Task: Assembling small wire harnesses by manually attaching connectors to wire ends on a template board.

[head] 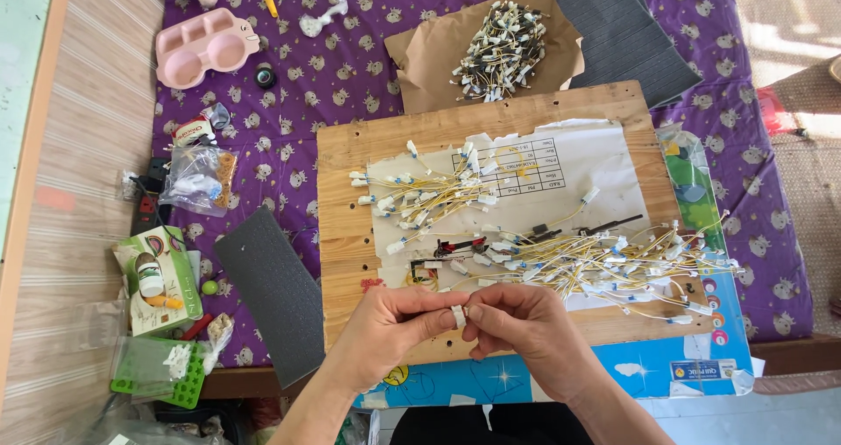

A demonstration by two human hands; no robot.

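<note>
My left hand [385, 322] and my right hand [521, 322] meet over the near edge of a wooden board [350, 151]. Together they pinch a small white connector [458, 315] between the fingertips. On the board lies a white paper sheet [596, 160] with a printed table. A bundle of yellow wires with white connectors [429, 195] is spread at the board's left middle. A bigger tangle of the same wires [604, 265] lies at the right. Black clamp tools [455, 246] sit between the two.
A brown paper [420, 51] holds another heap of wired connectors [501, 49] beyond the board. Grey foam mats [276, 292] [622, 33], a pink divided tray [206, 46], a plastic bag [197, 178], a green box [162, 279] and a green basket [158, 370] lie around on the purple cloth [333, 86].
</note>
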